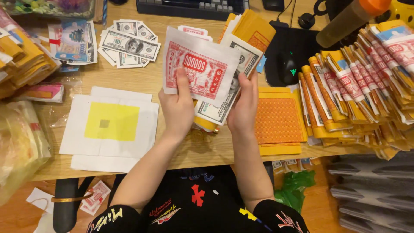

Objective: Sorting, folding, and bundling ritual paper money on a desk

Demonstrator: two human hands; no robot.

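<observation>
Holding a fanned stack of paper notes (207,82) above the near edge of the wooden desk (189,151), both hands are closed on it from below. Taking that stack as the landmark: the left hand (177,108) grips its lower left part, thumb pressed flat on the face of the top sheet, a white note printed with a red frame. The right hand (243,105) clasps its lower right edge, fingers curled behind and thumb on the grey-green banknote-style sheets that peek out under the red one. The stack's long side runs from lower left to upper right, tilted a little toward the right hand. Both hands touch the stack; neither is clearly nearer, though the top red sheet lies mostly over the left hand's side.

Left of the stack, flat on the desk, lies a white sheet with a yellow square (110,123), on top of other white sheets. Just right of the stack lies an orange patterned paper (278,121) on yellow sheets. Farther right, a long row of yellow bundles with red-and-white bands (358,82) leans in overlapping ranks.

Beyond the stack to the upper left, loose grey-green notes (129,45) are spread out, well apart from the hands. Directly behind it stands a pile of yellow paper (252,28), and to the upper right a dark mouse (286,69) sits on a black pad. Farthest off, a keyboard (192,7) lines the desk's far edge.
</observation>
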